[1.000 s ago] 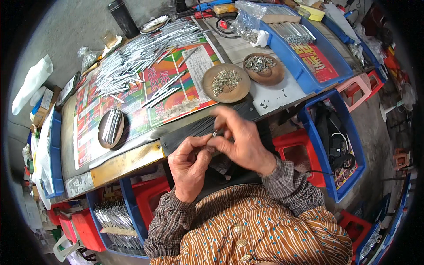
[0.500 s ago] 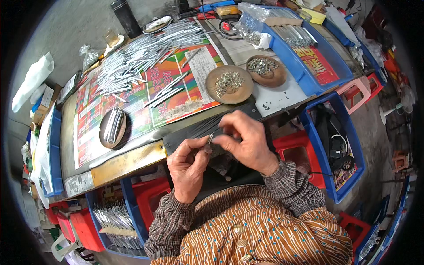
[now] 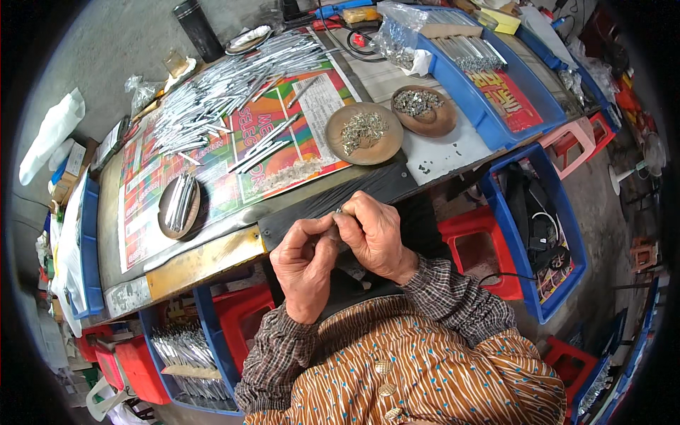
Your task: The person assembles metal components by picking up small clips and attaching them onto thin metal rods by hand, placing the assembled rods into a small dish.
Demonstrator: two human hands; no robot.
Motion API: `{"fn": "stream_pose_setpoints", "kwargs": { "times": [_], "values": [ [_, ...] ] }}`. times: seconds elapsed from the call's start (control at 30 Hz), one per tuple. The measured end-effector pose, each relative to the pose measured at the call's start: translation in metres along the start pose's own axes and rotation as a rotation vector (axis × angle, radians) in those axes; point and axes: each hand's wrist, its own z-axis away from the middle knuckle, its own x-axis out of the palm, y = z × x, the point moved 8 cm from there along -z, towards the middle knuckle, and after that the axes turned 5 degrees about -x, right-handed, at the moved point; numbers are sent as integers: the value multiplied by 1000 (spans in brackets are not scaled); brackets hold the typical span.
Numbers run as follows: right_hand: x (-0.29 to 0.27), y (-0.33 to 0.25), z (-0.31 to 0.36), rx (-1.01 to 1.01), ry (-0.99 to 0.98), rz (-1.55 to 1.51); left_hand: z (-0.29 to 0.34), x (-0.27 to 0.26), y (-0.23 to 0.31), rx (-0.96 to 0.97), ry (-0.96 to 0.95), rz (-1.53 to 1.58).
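My left hand [image 3: 303, 265] and my right hand [image 3: 377, 237] meet just off the table's front edge, thumbs and fingers pinched together. Between the fingertips a tiny bit of a small metal part [image 3: 338, 210] shows; the fingers hide the rest. Beyond my hands lies a wooden dish [image 3: 386, 150] of small brass-coloured pins. Right of it, a second wooden dish [image 3: 445, 126] holds small grey metal pieces. To the left, several silvery rods [image 3: 183, 202] rest in an oval bowl [image 3: 168, 228].
A big heap of thin metal rods [image 3: 212, 95] covers the table's back left. At the back right stands a blue tray [image 3: 489, 127] with bundled rods. Below the edge are a red stool [image 3: 489, 244], a blue crate [image 3: 567, 297] and another blue crate [image 3: 145, 333] full of rods.
My right hand has come down and closed in against my left fingertips, its raised fingers now curled. The left hand has hardly moved. The small metal part is now mostly covered.
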Motion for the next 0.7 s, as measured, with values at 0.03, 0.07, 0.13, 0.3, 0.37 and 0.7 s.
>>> {"fn": "stream_pose_setpoints", "kwargs": {
  "times": [0.03,0.07,0.13,0.3,0.37,0.7],
  "values": [
    [1,1,-1,-4,-19,5,0,0,0,-2,-2,1],
    [-1,2,-3,-2,-19,7,0,-1,4,28,-6,-49],
    [-7,-2,-8,-40,-25,6,1,-5,10,54,-3,-103],
    [-30,13,-16,54,11,24,2,-16,45,393,50,-811],
    [-35,30,-11,176,31,-73,2,-17,55,476,13,-978],
    [-30,28,-16,109,-2,-84,-19,8,34,508,-134,-1208]
  ]
}}
